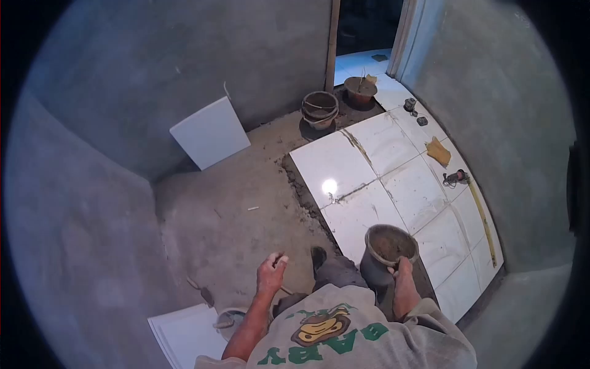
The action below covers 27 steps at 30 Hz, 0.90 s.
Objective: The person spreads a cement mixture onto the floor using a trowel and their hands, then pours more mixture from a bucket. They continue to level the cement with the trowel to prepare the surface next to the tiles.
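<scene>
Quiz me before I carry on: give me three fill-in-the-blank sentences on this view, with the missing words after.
1. The right hand grips a bucket by its ____.
2. The laid floor tiles are ____ in colour.
3. One loose tile leans against the ____.

Missing words: rim; white; wall.

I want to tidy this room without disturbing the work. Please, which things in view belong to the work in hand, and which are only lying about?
Probably in use:
- bucket held by the right hand
- laid tiles
- leaning tile

Seemingly just lying about:
- orange-brown scrap
- small white stick
</scene>
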Available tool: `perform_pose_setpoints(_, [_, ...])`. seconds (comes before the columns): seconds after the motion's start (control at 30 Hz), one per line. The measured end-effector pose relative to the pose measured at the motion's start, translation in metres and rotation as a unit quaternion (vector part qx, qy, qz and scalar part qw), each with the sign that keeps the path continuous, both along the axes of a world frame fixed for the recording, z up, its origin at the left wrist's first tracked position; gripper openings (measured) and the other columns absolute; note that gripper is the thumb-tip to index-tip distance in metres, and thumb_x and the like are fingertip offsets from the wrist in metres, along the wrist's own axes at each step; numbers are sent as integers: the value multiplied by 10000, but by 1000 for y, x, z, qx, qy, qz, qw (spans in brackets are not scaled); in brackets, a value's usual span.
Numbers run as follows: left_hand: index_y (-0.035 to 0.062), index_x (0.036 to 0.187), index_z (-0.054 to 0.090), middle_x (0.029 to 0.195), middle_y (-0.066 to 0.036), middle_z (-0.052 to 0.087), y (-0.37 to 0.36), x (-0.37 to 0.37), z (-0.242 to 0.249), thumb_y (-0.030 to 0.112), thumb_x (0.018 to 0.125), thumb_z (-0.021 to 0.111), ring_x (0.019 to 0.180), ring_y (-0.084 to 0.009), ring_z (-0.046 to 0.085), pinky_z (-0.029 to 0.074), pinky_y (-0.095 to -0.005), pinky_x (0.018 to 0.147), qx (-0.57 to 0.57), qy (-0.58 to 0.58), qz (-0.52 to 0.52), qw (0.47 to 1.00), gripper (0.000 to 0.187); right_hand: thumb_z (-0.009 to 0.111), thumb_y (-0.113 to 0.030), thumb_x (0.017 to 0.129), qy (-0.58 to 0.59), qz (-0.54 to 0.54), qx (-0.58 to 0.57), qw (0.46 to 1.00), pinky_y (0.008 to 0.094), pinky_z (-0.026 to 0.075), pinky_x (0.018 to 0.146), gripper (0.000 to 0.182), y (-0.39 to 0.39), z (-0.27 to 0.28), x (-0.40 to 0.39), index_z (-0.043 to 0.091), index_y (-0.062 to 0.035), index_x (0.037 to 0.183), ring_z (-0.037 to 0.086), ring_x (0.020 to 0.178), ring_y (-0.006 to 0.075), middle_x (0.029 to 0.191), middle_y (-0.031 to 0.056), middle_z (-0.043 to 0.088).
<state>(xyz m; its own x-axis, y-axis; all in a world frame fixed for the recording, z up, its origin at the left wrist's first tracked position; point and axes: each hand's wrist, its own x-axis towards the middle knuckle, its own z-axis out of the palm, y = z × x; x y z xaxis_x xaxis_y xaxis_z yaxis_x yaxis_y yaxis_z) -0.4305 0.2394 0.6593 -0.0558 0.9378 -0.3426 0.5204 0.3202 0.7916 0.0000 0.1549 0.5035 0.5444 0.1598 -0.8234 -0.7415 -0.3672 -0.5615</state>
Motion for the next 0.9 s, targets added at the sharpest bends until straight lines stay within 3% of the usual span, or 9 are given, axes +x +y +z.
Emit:
perform_pose_setpoints(0.17, [29,1156,625,1053,-164,676,166,3,34,332,889,595,975,-258,652,497,-354,851,127,-23,-7,992,404,596,-118,793,9,46,136,990,424,566,747,353,219,41,-17,542,39,1105,594,968,278,1031,164,579])
perform_pose_setpoints(0.23, [27,1158,624,1009,-151,686,219,-1,26,321,890,592,932,-245,657,496,-354,834,125,-55,-8,991,399,596,-129,806,-23,29,221,975,397,578,674,244,307,79,-34,554,31,985,620,829,261,945,148,589])
perform_pose_setpoints(0.37, [-9,1138,623,898,-125,690,312,-1,22,312,883,594,866,-191,655,496,-324,794,45,-63,-36,996,411,591,-77,805,-54,44,369,927,381,575,724,185,474,146,-55,549,74,905,619,805,237,890,144,588])
perform_pose_setpoints(0.5, [13,1093,644,919,-138,689,418,-14,3,308,876,589,882,-213,656,495,-329,806,-42,-75,-84,993,371,635,-114,763,-72,43,402,912,335,532,656,205,630,157,-45,544,-16,919,575,759,195,880,86,573])
perform_pose_setpoints(0.57, [34,1110,640,950,-152,686,473,-34,-27,307,877,591,907,-218,654,494,-331,820,-23,-4,-137,990,362,637,-118,766,-106,44,395,911,314,511,617,202,680,181,-57,516,-48,912,557,730,178,845,66,552])
perform_pose_setpoints(0.7, [27,1113,638,1019,-177,671,595,-46,24,321,877,595,941,-272,649,489,-364,843,0,2,-172,985,380,620,-112,794,-128,15,338,932,326,543,664,148,781,155,-62,567,-11,888,583,752,181,846,85,591])
perform_pose_setpoints(0.77, [20,1088,647,1038,-174,667,648,-52,25,318,877,600,941,-274,648,489,-367,842,22,15,-175,984,368,631,-165,823,-119,-10,305,945,294,537,543,166,814,111,-65,579,-16,874,586,661,179,781,77,572])
perform_pose_setpoints(0.83, [1,1072,646,1019,-171,670,687,-63,15,309,879,607,933,-251,649,493,-353,832,59,114,-189,973,365,642,-224,844,-65,29,268,961,308,546,552,227,817,55,-72,592,-8,897,582,611,179,759,75,568])
perform_pose_setpoints(0.9, [-5,1060,647,971,-166,675,706,-70,-1,310,876,610,912,-246,648,491,-352,818,44,82,-171,981,367,618,-260,879,-85,35,147,985,309,545,554,251,799,32,-111,598,-11,895,581,606,182,736,74,563])
